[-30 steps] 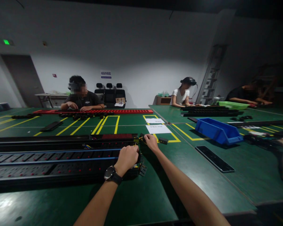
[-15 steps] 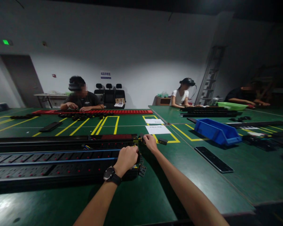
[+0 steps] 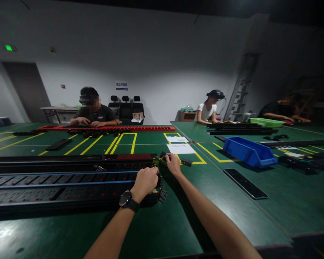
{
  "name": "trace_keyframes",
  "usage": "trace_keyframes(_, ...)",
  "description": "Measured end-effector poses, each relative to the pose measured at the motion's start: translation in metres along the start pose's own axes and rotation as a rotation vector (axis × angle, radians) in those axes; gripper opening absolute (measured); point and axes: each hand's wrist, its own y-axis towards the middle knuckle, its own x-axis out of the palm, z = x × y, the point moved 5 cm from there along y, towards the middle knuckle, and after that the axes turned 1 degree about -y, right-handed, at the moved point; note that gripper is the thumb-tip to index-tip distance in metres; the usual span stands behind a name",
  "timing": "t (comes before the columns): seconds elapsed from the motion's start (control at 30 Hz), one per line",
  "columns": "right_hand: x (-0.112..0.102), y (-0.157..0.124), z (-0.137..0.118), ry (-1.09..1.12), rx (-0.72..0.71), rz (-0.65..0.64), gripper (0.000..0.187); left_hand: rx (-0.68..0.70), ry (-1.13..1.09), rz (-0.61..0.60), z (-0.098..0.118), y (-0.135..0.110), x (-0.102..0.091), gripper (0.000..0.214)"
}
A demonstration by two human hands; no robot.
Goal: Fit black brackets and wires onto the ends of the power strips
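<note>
Several long black power strips [image 3: 56, 185] with red switches lie side by side on the green table [image 3: 156, 230] at my left. My left hand [image 3: 145, 181], a black watch on its wrist, is closed over the right end of the nearest strip, where yellow wires stick out. My right hand [image 3: 173, 163] is pinched on a small black end piece [image 3: 163, 156] at the end of the strip behind it. A second small black part [image 3: 186, 162] lies on the table just right of that hand.
A blue bin [image 3: 249, 151] and a flat black cover plate [image 3: 245, 182] sit to the right. White paper sheets [image 3: 181, 148] lie inside yellow floor-tape boxes. Across the table a person works at a long red strip [image 3: 108, 127]; two other people work at the far right tables.
A blurred limb at the right edge one second ago has gone from view. My hands have barely moved; the right hand shifted very slightly at the strip's end.
</note>
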Motion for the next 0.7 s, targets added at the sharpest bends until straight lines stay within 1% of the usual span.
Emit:
trace_keyframes(0.17, -0.004, -0.006, -0.013, -0.156, -0.096, -0.022, 0.034, 0.009, 0.005, 0.020, 0.000, 0.000, 0.001, 0.024)
trace_keyframes(0.33, -0.007, -0.011, -0.026, -0.281, -0.127, -0.078, 0.032, -0.011, 0.004, -0.007, 0.000, 0.000, 0.000, 0.027)
trace_keyframes(0.43, -0.008, -0.013, -0.030, -0.319, -0.160, -0.090, 0.033, -0.022, -0.002, -0.019, 0.001, 0.000, -0.002, 0.027)
trace_keyframes(0.53, -0.005, -0.014, -0.028, -0.286, -0.167, -0.090, 0.032, -0.018, -0.001, -0.012, 0.002, 0.000, -0.003, 0.027)
trace_keyframes(0.7, 0.003, -0.012, -0.016, -0.072, -0.097, -0.102, 0.031, -0.001, -0.001, 0.012, 0.000, 0.001, 0.000, 0.026)
